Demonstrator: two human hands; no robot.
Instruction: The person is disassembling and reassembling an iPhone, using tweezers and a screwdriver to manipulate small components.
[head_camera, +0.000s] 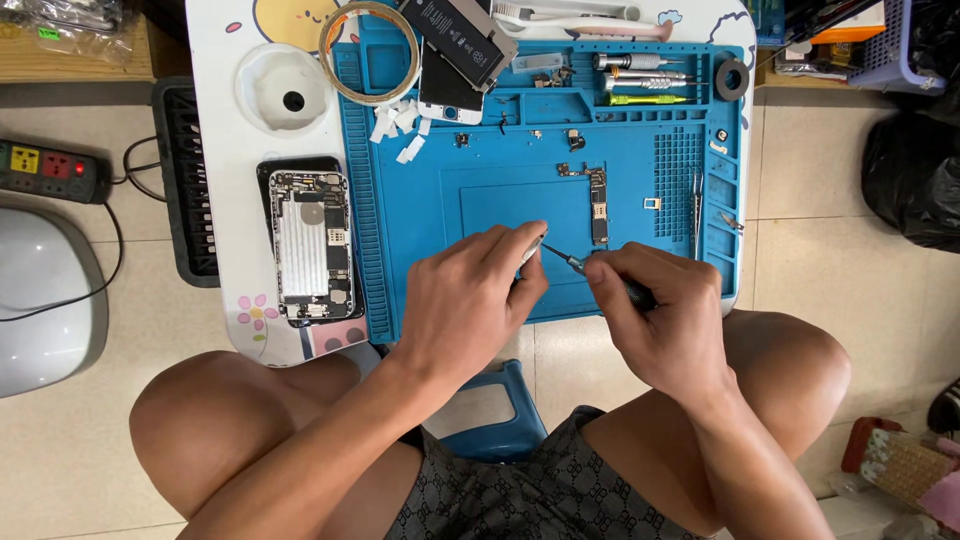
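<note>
Head view: left hand (470, 300) pinches a small silvery part (533, 247), right hand (655, 320) grips a slim dark screwdriver (590, 272), its long axis pointing up-left at that part, both hands touching over the blue silicone mat (420, 200)

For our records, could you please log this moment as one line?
left hand: pinching small part | right hand: holding screwdriver, tip at part | blue mat: circuit board | opened phone left of mat

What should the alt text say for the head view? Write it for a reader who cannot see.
Seen from above, a seated person's left hand pinches a small part while the right hand points a thin screwdriver at it, over a blue work mat. An opened phone lies left of the mat; a circuit board lies on it.
</note>
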